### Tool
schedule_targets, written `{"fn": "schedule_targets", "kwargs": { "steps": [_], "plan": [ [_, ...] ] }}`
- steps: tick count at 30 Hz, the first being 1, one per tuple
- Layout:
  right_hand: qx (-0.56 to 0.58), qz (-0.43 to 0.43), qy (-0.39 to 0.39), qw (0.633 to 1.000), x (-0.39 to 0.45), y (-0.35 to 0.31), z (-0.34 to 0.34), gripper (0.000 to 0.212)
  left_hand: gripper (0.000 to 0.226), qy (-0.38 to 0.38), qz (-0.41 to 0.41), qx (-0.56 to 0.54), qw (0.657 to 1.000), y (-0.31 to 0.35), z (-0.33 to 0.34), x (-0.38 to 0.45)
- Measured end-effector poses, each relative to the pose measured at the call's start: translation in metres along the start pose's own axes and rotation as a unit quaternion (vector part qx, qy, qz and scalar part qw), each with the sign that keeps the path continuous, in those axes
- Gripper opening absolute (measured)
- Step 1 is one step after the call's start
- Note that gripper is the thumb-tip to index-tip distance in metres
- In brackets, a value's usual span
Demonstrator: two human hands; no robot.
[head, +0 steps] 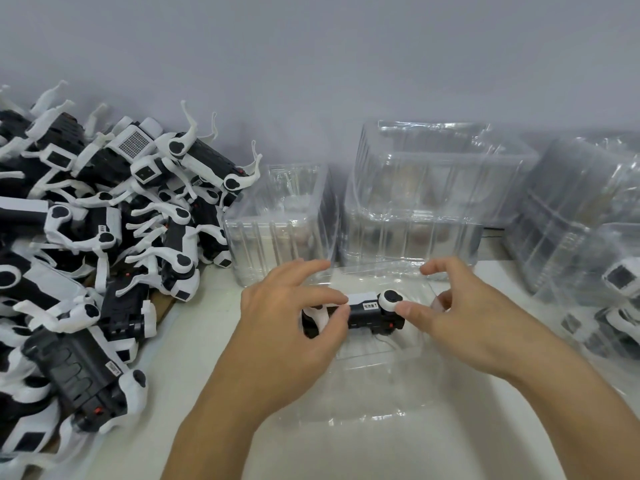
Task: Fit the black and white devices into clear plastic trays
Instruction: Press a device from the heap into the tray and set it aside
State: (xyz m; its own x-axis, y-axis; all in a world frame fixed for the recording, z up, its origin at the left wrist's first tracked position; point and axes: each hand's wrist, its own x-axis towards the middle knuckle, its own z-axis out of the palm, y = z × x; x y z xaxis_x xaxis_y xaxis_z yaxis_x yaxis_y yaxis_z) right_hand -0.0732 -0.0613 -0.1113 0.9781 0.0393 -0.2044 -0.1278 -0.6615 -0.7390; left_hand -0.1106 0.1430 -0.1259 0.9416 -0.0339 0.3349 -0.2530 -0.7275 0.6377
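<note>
- Biggest thing in view is the heap of black and white devices (104, 237) filling the left of the frame, so by the look of it most of the job is still to do. Dozens are unpacked there, legs sticking out every which way.
- Stacks of clear plastic trays (433, 188) sit along the upper middle and right, near the wall. They look empty, though the plastic is too glary to be sure.
- At the right edge, a few packed trays (620, 306) seem to have devices inside already, so some of the work looks done.
- Centre frame, one open tray (381, 382) lies on the white surface (194, 368), with a single device (367, 315) sitting in or just over its cavity. Probably the seating step, not finished yet.
- The left hand (291, 323) pinches the device's left end, thumb and fingers curled round it.
- The right hand (464, 320) has its thumb against the white round joint at the right end, fingers curled above. Grip looks light.
- Writing: a small white sticker (370, 306) on the device has Chinese characters and a "1", otherwise too blurry. No brand readable.
</note>
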Motion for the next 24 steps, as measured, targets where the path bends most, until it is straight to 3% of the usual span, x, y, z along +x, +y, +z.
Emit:
{"fn": "schedule_targets", "kwargs": {
  "steps": [7,10,16,21,24],
  "plan": [
    [0.05,0.009,-0.002,0.999,0.002,0.005,-0.001,0.039,0.081,-0.123,-0.021,0.062,0.99,-0.001,-0.007,-0.003],
    [0.053,0.004,0.001,0.999,0.002,0.005,-0.001,0.036,0.097,-0.161,-0.029,0.087,0.983,0.0,-0.01,-0.002],
    [0.07,-0.011,0.025,0.997,0.003,0.008,-0.002,0.039,0.078,-0.134,-0.013,0.082,0.987,0.004,-0.008,-0.004],
    [0.193,-0.048,0.076,0.977,0.008,0.017,-0.018,0.021,0.077,-0.09,-0.028,0.01,0.995,0.001,-0.017,-0.006],
    [0.314,-0.084,0.118,0.938,0.009,0.014,-0.024,0.018,0.069,-0.012,-0.016,-0.052,0.998,-0.002,-0.027,-0.003]
  ]
}}
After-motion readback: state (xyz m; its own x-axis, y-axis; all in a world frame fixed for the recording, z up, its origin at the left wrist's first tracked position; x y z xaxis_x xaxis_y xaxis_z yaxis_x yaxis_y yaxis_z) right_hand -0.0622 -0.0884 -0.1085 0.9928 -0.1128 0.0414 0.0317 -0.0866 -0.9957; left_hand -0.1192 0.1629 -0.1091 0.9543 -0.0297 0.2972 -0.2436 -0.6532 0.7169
